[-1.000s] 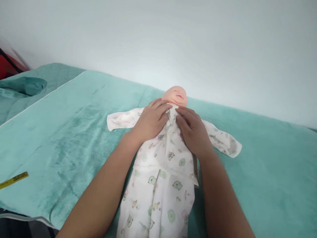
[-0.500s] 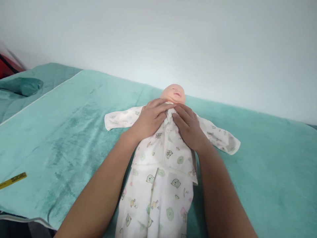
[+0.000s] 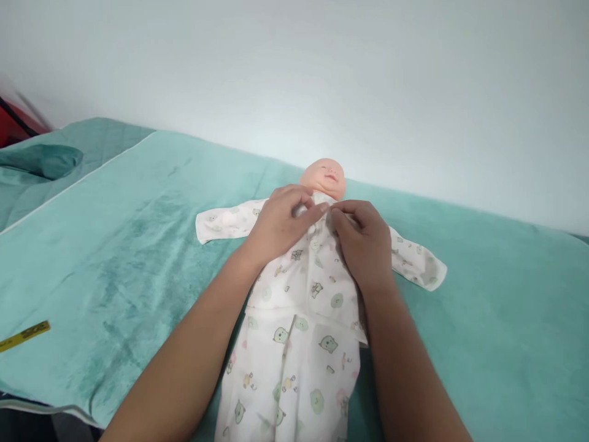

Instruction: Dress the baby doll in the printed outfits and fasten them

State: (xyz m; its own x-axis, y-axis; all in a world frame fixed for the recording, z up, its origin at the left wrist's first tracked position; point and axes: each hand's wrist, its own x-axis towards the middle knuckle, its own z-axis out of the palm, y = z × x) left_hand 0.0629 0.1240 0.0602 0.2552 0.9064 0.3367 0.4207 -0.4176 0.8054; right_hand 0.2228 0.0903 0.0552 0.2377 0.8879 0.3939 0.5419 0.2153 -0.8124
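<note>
A baby doll [image 3: 327, 176] lies on its back, dressed in a white baby shirt [image 3: 306, 288] and matching trousers [image 3: 299, 374] printed with small animals. Its sleeves spread out to both sides. At the shirt's collar my left hand [image 3: 283, 224] is closed, fingers curled and thumb reaching to the front edge. Opposite it, my right hand [image 3: 363, 236] pinches the shirt's front edge just below the neck. The thumb tips nearly meet there. Pale buttons show below them, while the bit of cloth between my fingertips is mostly hidden.
A teal plush blanket [image 3: 488, 325] covers the surface under the doll. On its left lies a yellow strip with dark markings [image 3: 25, 336]. A white wall [image 3: 294, 73] rises behind, and something red [image 3: 13, 126] shows at the far left.
Both hands were lying flatter on the doll's chest with fingers stretched. Now they have curled in at the collar, the right one into a pinch on the shirt's edge.
</note>
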